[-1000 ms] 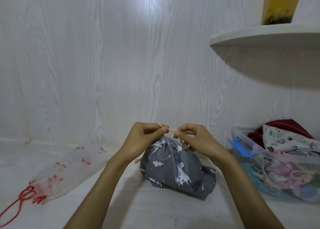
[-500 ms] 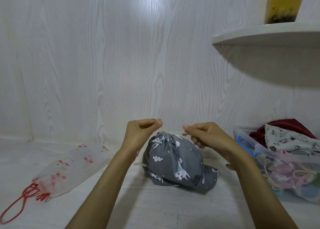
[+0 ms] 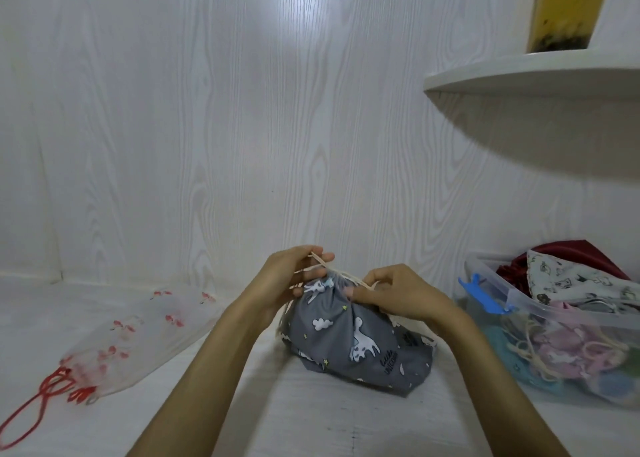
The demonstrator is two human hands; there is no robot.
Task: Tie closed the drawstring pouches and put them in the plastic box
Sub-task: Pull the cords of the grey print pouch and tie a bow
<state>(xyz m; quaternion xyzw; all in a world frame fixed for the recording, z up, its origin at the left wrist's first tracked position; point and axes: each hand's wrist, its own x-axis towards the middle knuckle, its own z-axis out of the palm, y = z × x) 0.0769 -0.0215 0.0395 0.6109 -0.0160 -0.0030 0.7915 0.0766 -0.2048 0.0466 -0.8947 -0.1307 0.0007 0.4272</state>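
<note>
Both hands, spread apart a moment ago, have closed back in over the grey pouch (image 3: pixel 349 339) on the worktop, left hand (image 3: pixel 292 282) and right hand (image 3: pixel 398 295) each pinching cord (image 3: pixel 341 274), so the knot seems under way beside the box (image 3: pixel 485 273).

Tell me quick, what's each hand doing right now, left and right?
Left hand: closed, pinching the cream drawstring at the neck of the grey pouch.
Right hand: closed, fingers curled on the drawstring at the other side of the neck.
</note>
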